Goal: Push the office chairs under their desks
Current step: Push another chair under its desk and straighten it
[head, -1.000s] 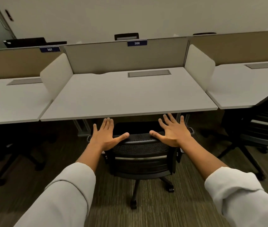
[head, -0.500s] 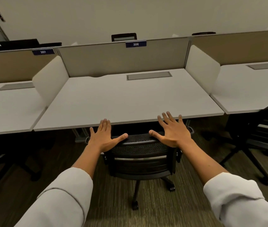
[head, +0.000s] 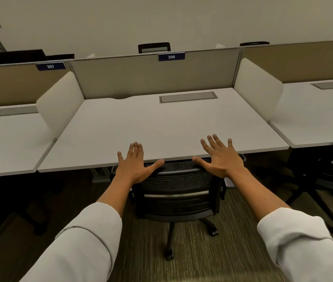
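Here both hands press flat and spread against the top edge of the black mesh office chair (head: 179, 180), the left hand (head: 134, 165) at one corner of the backrest and the right hand (head: 221, 159) at the other, well apart, fingers splayed and gripping nothing. The chair sits squarely in front of the middle desk (head: 161, 127), its backrest just beside the desk's front edge and its seat hidden beneath the top. The likeliest trouble, I judge, is pinched fingers: the fingertips reach over that front edge, so a further shove could trap them between backrest and desktop. An armrest showing just under the edge could also catch there and stop the chair short. The desktop is pale, bare and smooth, with a grey cable hatch (head: 188, 97) toward its back and a partition behind it carrying the label 306 (head: 171, 56). To the desk's right, another dark chair (head: 328, 180) stands out from the neighbouring desk on the streaked carpet (head: 232, 251), seemingly not yet pushed in.
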